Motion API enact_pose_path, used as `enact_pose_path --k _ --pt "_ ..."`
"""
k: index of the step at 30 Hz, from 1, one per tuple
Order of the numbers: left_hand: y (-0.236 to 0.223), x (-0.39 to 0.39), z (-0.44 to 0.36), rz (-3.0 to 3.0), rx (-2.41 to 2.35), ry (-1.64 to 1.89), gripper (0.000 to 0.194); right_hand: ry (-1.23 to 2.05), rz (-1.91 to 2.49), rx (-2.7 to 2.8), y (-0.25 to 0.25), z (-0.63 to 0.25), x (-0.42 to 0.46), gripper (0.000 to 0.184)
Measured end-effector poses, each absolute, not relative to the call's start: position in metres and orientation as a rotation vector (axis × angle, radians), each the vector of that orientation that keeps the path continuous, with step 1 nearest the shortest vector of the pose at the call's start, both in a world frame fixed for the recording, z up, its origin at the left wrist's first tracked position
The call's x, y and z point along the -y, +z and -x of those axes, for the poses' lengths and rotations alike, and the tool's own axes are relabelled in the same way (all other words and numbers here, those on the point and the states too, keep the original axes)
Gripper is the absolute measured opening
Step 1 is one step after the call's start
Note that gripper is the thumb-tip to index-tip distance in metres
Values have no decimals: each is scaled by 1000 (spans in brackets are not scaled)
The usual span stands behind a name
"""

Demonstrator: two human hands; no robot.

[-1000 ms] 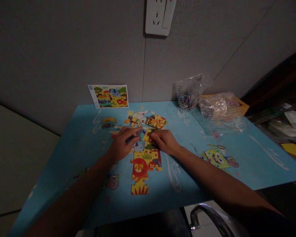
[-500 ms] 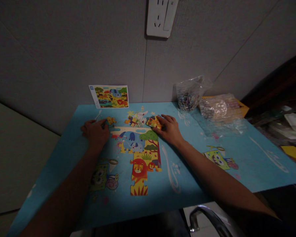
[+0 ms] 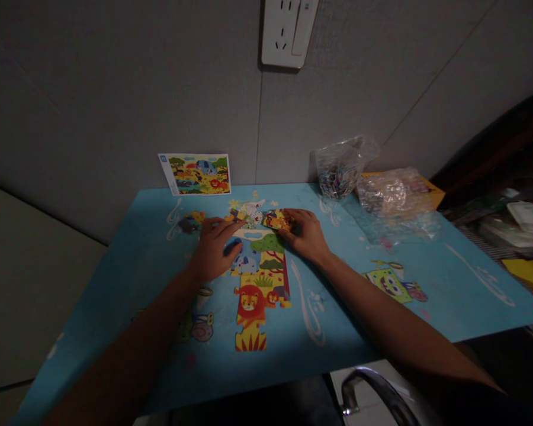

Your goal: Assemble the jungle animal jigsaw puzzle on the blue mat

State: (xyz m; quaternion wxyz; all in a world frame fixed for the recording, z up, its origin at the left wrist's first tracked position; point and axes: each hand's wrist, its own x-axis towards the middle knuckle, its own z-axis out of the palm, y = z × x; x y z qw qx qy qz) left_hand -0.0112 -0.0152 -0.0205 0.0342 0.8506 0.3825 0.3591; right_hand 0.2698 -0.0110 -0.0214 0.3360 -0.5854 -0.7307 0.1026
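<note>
Left hand: the left hand (image 3: 215, 251) lies over the upper left part of the puzzle, near the middle of the frame, its fingers stretched to the right and the thumb spread apart from them, with a gap between where the elephants show.
Right hand: the right hand (image 3: 305, 235) is right of centre, its fingertips at the right edge of the stack (image 3: 274, 219); in this dim light I cannot tell whether they are clamped on a piece or merely resting there.
Puzzle: the joined puzzle (image 3: 262, 279) fills the centre of the frame and runs down to lower centre, with a tree at its upper right, a red-maned lion below and a strip of grass at the bottom end; its lower left side is stepped.
Loose pieces: some pieces (image 3: 192, 222) lie left of the left hand; a few more (image 3: 236, 214) lie just above its fingertips, left of the stack.
Card: the picture card (image 3: 199, 174) leans on the wall (image 3: 182, 89) at left of centre, showing an elephant, a lion and trees.
Table: the blue table (image 3: 346, 319) carries cartoon prints.
Right side: a clear bag (image 3: 337, 177) stands by the wall, beside crumpled plastic (image 3: 393, 195) over a yellow box (image 3: 430, 192).
Top: a white socket (image 3: 286, 35) is at upper centre.
</note>
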Motion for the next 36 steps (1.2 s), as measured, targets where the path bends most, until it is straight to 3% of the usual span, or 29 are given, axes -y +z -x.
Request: enact_pose_path --k 8,14,19,22,30,36 --pt "-22 11 16 -2593 -1190 1173 44 202 1437 1833 -14 -269 15 56" --pt "-18 17 14 -2616 -955 1054 70 337 1053 2095 -6 -253 32 70" --pt "-21 14 15 -2640 -756 1096 38 369 956 2206 -4 -242 40 75" --pt "-21 12 15 -2636 -737 1154 33 355 976 2204 -3 -243 39 75" --pt "-27 -1 30 -2471 -1498 1386 26 110 1503 1827 -18 -261 21 62" --pt "-39 -8 38 -2258 -2064 1041 25 164 1583 1851 -18 -265 18 47"
